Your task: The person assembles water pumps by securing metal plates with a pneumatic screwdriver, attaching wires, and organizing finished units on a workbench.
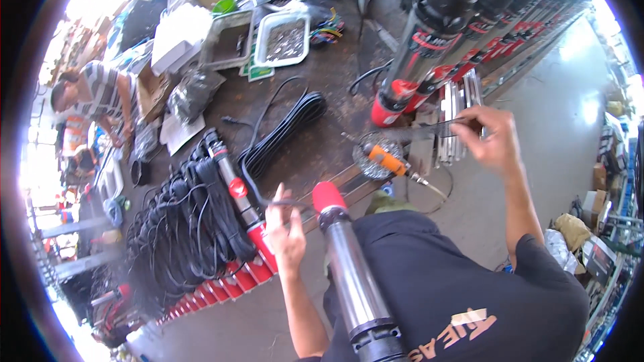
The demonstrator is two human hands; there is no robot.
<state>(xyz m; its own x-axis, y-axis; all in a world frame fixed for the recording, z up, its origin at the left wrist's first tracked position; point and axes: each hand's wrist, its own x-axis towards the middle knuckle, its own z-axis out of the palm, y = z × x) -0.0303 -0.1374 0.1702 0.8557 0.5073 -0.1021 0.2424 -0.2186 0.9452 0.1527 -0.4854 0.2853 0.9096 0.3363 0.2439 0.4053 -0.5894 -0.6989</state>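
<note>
A steel submersible pump [355, 271] with a red cap [328, 197] leans against my front, its black end toward the lower edge. My left hand [286, 236] is left of the red cap, with a black cable [249, 181] running between its partly bent fingers. That cable comes from a coiled bundle [285, 131] on the workbench. Raised at the right, my right hand [492, 139] pinches a dark, flat strip or cable end [439, 127], whose far part is blurred. An orange power tool [387, 159] lies just below that strip, by a shiny round dish.
Tall steel pumps [419, 53] with red bases stand at the far right. Another row of pumps with black cables [191, 218] lies at the left. A white tray of small metal parts [282, 39] sits at the back. Another person [100, 97] works at the far left.
</note>
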